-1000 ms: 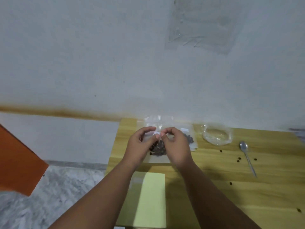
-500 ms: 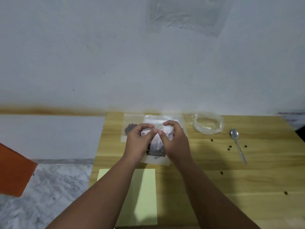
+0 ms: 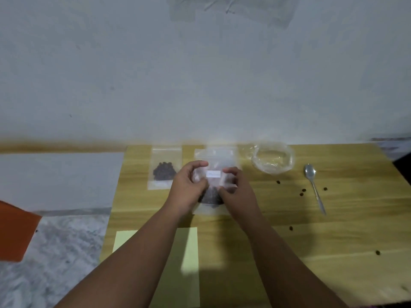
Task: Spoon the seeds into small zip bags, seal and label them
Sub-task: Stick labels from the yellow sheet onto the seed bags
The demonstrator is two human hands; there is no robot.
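A small clear zip bag (image 3: 219,162) with dark seeds (image 3: 211,195) in its lower half lies on the wooden table (image 3: 311,230), a little white label (image 3: 213,174) on its front. My left hand (image 3: 189,187) grips the bag's left side and my right hand (image 3: 235,190) its right side, fingers curled on the plastic around the label. Another zip bag (image 3: 164,168) holding dark seeds lies flat to the left. The metal spoon (image 3: 313,185) rests on the table to the right, apart from both hands.
An empty crumpled clear plastic bag (image 3: 272,157) sits at the back right. Loose seeds (image 3: 301,193) are scattered near the spoon. A pale yellow sheet (image 3: 189,258) lies under my forearms near the front edge. An orange object (image 3: 15,232) stands on the floor, left.
The view has shifted right, so the left seed bag came into sight. My fingers have parted from the label and now hold the bag at both sides.
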